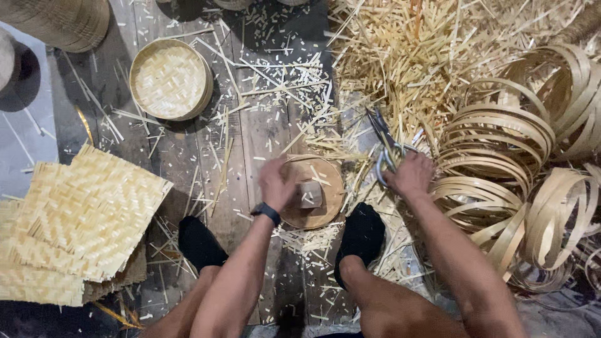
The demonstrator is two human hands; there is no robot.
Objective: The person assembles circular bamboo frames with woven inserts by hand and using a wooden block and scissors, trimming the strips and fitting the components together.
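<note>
My left hand rests on a small wooden block that sits in the middle of a round woven bamboo lid on the plank floor between my feet. My right hand grips the handles of a pair of metal scissors, blades pointing up and away, just right of the lid. A dark band is on my left wrist.
Square woven bamboo mats are stacked at the left. A finished round woven basket lies at the upper left. Several coiled bamboo strip rings pile up at the right. Cut bamboo slivers litter the floor.
</note>
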